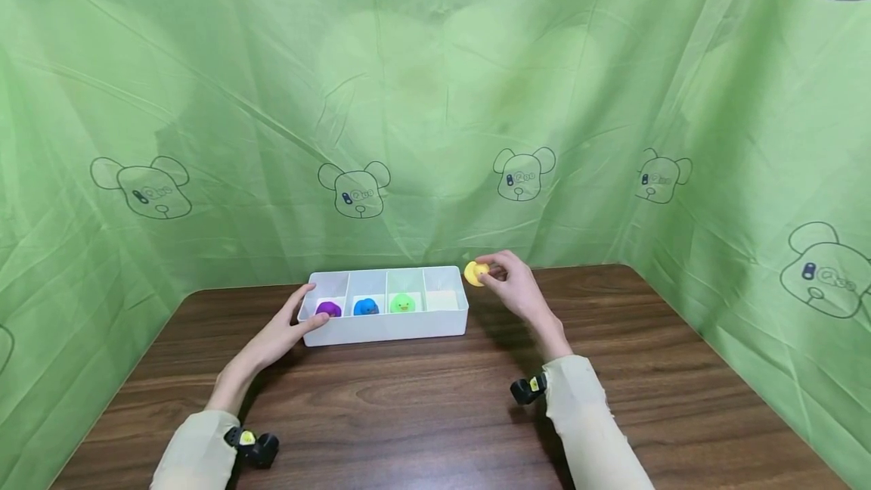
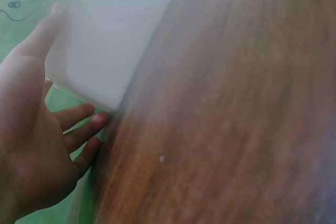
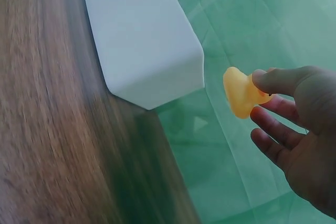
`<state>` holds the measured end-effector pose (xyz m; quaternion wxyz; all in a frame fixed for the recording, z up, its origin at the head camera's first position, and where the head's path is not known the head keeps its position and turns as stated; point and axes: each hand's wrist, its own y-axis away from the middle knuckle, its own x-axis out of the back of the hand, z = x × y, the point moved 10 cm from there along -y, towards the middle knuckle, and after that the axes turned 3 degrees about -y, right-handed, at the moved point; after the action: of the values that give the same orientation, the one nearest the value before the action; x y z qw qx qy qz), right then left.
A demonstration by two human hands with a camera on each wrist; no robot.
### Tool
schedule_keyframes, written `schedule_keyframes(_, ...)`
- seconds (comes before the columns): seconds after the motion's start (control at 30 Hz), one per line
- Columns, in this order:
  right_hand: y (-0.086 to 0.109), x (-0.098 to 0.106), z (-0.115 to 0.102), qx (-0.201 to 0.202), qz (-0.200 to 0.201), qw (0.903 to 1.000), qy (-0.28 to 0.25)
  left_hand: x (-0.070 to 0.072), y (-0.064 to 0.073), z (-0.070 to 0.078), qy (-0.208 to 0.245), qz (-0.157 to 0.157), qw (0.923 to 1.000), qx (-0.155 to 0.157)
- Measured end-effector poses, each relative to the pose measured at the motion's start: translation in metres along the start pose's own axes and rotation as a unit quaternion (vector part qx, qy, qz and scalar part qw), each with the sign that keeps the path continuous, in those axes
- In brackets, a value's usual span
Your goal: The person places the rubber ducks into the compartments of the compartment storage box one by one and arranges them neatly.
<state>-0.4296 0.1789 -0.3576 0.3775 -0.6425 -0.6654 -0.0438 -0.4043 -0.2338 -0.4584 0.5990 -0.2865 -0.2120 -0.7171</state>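
A white tray with several compartments stands on the dark wooden table. From left to right it holds a purple duck, a blue duck and a green duck; the rightmost compartment looks bare. My right hand pinches a yellow duck in the air just right of the tray's far right corner; the right wrist view shows the yellow duck between thumb and fingers beside the tray. My left hand rests against the tray's left end, fingers fairly straight.
A green cloth printed with bear outlines hangs close behind the table and along both sides. Small black devices sit at my left wrist and right wrist. The brown tabletop stretches in front of the tray.
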Motion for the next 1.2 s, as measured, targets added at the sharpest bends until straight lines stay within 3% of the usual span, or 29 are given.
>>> schedule_keyframes(0.8,0.0,-0.033,-0.03,0.051,-0.034,0.998,0.015,0.001,-0.001,-0.002,-0.002,0.002,1.0,0.0)
schedule_keyframes(1.2,0.003,-0.054,-0.034,0.073,-0.051,0.9957,0.024,0.0,-0.002,0.0,-0.003,0.0,1.0,-0.002)
